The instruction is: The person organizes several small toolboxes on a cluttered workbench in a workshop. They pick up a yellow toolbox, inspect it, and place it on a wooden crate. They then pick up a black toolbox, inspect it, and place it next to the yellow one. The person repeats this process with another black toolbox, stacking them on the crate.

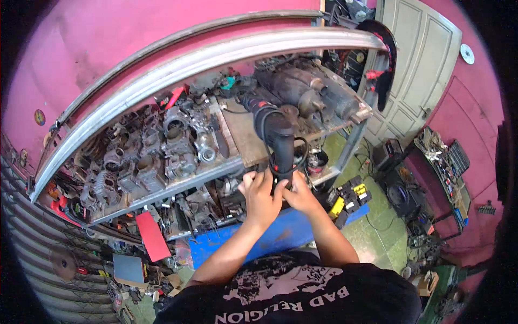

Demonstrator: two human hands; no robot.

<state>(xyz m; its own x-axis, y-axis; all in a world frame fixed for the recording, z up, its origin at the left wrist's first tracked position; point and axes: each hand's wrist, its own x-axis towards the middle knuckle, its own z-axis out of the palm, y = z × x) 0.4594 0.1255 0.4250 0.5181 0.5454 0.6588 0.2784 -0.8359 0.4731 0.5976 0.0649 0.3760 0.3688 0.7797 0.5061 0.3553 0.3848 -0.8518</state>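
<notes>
A black corded power tool (278, 131), bent like a pistol, is in front of me, with its cable (263, 123) looped around it. Its handle points down toward me, and both hands meet at the lower end. My left hand (263, 195) is closed at the left side of the handle, thumb and fingers against it and the cable. From the right, my right hand (300, 195) grips the same end; its fingertips are partly hidden. The tool's far end is over a wooden board (243, 127) on the bench; whether it rests there I cannot tell.
Greasy engine parts (145, 162) crowd the bench's left side. Large dark metal cylinders (294, 89) lie at the right. A metal rail (216, 46) arches above. Below are a blue panel (291, 233), a black-and-yellow case (348, 198) and a red flat piece (152, 236).
</notes>
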